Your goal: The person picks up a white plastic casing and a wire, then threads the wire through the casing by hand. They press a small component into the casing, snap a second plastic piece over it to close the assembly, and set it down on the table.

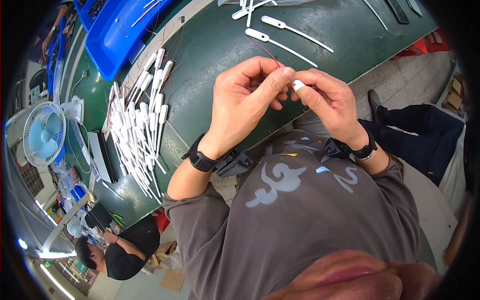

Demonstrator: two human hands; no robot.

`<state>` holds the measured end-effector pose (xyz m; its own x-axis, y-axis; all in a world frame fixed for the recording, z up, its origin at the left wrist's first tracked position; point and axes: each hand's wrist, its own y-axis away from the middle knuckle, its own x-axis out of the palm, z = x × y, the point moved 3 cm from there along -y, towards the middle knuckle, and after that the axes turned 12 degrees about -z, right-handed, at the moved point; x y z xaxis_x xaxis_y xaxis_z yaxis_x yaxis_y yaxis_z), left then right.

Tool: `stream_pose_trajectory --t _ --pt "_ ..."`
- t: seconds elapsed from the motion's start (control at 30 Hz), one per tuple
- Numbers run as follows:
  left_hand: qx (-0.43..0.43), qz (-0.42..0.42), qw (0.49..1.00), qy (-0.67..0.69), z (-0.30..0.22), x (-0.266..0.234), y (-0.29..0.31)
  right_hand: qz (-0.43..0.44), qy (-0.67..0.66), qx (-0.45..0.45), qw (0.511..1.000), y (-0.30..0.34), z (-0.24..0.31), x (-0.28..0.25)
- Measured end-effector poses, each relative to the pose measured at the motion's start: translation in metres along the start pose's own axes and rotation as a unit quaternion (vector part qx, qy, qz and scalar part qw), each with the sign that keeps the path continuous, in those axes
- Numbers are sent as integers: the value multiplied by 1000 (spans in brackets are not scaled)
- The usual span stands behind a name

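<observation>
In front of my chest, my two hands meet over the front edge of the green table. My left hand (240,97) is closed, its thumb and fingers pinching a thin red wire (269,53) that runs up and left. Touching its fingertips, my right hand (331,102) pinches a small white plastic piece (298,85); the rest of that piece is hidden by the fingers. Beyond my hands lie two white plastic sticks with slotted oval heads: a nearer stick (287,49) and a farther stick (302,35).
A large pile of similar white sticks (142,125), with red wires among them, covers the table's left side. Behind it stands a blue tray (107,50). A fan (46,132) and a long dark box (103,157) are farther left. A co-worker (122,252) sits at lower left.
</observation>
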<state>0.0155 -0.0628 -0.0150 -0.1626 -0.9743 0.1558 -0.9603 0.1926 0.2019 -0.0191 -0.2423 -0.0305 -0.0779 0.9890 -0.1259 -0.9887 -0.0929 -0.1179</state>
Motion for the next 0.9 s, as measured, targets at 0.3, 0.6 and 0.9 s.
stream_pose_trajectory --t 0.3,0.6,0.9 --pt "-25 -13 999 29 1 3 2 -24 -17 19 999 5 0 -1" --pt "142 92 983 -78 9 19 17 -20 -73 -6 997 12 9 -1" --pt "181 69 976 -98 6 25 32 2 -76 -72 994 23 14 -2"
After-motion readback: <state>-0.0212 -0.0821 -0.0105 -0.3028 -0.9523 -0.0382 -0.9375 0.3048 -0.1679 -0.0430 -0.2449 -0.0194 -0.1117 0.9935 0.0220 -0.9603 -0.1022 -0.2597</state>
